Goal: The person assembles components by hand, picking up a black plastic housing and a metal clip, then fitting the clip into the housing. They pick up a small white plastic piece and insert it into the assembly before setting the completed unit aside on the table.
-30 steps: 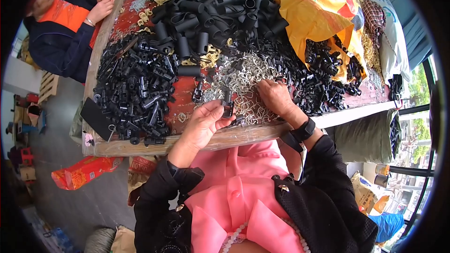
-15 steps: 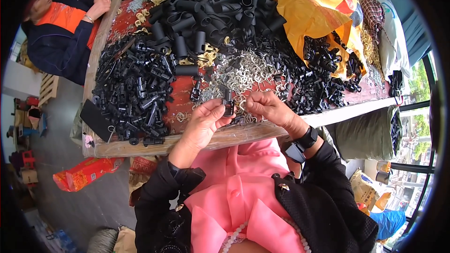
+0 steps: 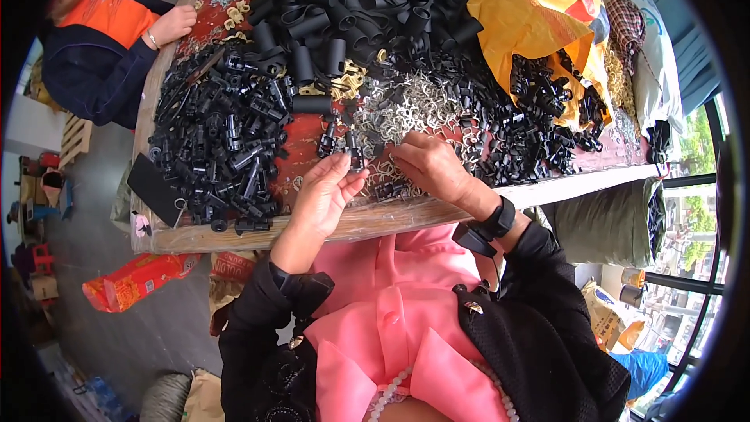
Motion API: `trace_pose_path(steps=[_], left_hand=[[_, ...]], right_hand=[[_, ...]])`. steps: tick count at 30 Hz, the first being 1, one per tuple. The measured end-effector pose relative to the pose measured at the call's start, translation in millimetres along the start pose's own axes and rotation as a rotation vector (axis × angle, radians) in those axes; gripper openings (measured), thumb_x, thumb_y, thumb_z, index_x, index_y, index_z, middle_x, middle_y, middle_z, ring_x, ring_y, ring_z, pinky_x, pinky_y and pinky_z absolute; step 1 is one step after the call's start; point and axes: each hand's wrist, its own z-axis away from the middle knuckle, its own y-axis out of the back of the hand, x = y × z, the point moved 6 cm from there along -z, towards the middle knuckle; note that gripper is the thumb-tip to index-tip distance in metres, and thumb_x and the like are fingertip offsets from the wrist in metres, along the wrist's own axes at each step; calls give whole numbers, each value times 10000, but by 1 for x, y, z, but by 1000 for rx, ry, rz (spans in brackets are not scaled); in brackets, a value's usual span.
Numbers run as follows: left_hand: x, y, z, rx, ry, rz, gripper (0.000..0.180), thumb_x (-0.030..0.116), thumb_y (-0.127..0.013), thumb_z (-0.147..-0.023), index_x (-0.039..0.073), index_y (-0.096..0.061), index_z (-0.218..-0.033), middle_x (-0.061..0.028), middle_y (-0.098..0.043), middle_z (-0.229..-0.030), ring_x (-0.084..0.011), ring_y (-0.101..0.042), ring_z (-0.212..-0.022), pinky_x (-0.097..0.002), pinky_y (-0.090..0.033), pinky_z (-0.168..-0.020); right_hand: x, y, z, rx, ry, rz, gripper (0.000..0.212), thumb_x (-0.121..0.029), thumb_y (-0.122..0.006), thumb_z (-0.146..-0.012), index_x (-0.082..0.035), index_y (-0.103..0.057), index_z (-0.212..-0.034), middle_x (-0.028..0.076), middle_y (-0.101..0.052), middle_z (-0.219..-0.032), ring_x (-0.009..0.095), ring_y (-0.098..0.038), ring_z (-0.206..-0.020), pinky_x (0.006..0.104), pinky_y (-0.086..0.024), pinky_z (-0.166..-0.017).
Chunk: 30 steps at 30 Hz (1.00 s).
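My left hand (image 3: 322, 191) pinches a small black plastic part (image 3: 355, 155) upright between thumb and fingers, over the near side of the table. To its right, my right hand (image 3: 433, 170) is closed, knuckles up, with its fingertips down at the near edge of a pile of small pale hooked rings (image 3: 422, 105). Whatever those fingertips hold, if anything, is hidden. Another black part (image 3: 326, 141) lies just beyond the left hand's piece. On the left spreads a heap of black assembled parts (image 3: 226, 137), and on the right a heap of small black pieces (image 3: 523, 144).
Large black tubes (image 3: 344, 12) are piled at the back. A yellow woven sack (image 3: 539, 8) spills black parts at the back right. The wooden table edge (image 3: 344, 219) runs in front of me. A co-worker's hand (image 3: 173, 23) rests by the far left edge.
My left hand has moved left with the black part. My right hand has moved up and left to the ring pile's near edge. The co-worker's hands have come apart.
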Motion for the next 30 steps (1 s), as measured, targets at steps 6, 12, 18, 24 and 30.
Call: trace_pose_path(steps=[6,12,18,24,30], left_hand=[[6,5,5,10,-27,11,114,131,-527,-817,47,-537,-894,-71,-586,-860,-167,-581,-751,-252,-483,-669],[4,8,8,24,-12,29,112,133,-530,-816,46,-531,-886,-69,-585,-837,-166,-582,-742,-246,-480,-657],[1,10,8,22,-6,53,110,132,-535,-812,50,-532,-885,-60,-584,-810,-163,-582,-732,-244,-478,-655],[-2,8,7,3,4,48,103,130,-542,-808,57,-534,-880,-52,-584,-802,-159,-581,-723,-242,-476,-652],[-6,11,8,-9,4,45,113,123,-500,-829,47,-532,-906,-107,-582,-889,-173,-573,-745,-245,-480,-649]], right_hand=[[22,-33,-18,-155,-182,289,89,-103,-510,-713,-80,-515,-799,91,-505,-744,278,-554,-668,365,-457,-546],[27,-32,-12,-76,-105,192,84,-116,-518,-721,-67,-500,-786,93,-502,-726,290,-550,-615,370,-453,-519],[13,-24,-18,-11,-46,111,99,-108,-518,-729,-60,-488,-810,99,-510,-733,306,-546,-606,376,-452,-520],[18,-36,-22,-176,-121,215,117,-105,-513,-731,-59,-486,-835,105,-517,-740,303,-547,-649,374,-454,-558],[26,-24,-8,-130,-163,60,98,-98,-502,-732,-55,-480,-817,110,-517,-736,300,-549,-669,374,-449,-568]])
